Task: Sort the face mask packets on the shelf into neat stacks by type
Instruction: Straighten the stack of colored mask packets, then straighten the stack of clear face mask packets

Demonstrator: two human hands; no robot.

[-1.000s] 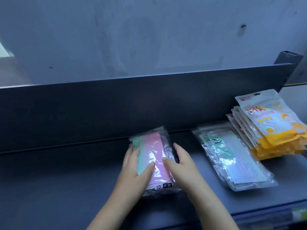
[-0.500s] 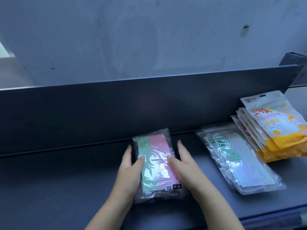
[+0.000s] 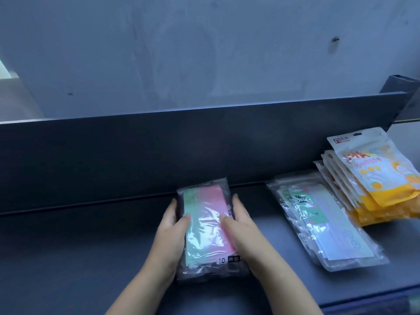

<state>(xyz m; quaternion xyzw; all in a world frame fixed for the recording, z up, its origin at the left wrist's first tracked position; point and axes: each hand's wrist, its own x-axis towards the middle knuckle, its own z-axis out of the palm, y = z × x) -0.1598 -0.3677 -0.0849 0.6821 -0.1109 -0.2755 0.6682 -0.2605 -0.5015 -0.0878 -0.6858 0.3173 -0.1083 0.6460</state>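
Note:
A clear packet of green and pink masks (image 3: 208, 226), marked "10" at its near end, lies flat on the dark shelf (image 3: 79, 246), apparently on top of similar packets. My left hand (image 3: 172, 228) grips its left edge with the thumb on top. My right hand (image 3: 238, 223) grips its right edge the same way. To the right lies a stack of clear packets with green and white masks (image 3: 327, 223), turned at a slant. Further right, several yellow and white pouches (image 3: 375, 178) are fanned in a leaning pile.
A dark back panel (image 3: 181, 144) rises along the rear of the shelf, with a grey wall (image 3: 204, 53) behind it. The shelf's front edge (image 3: 363, 301) runs along the lower right. The left stretch of the shelf holds no packets.
Both hands have straightened the green and pink packet, turning it from a slight tilt to lie square with the shelf. The hands now sit along its two long edges.

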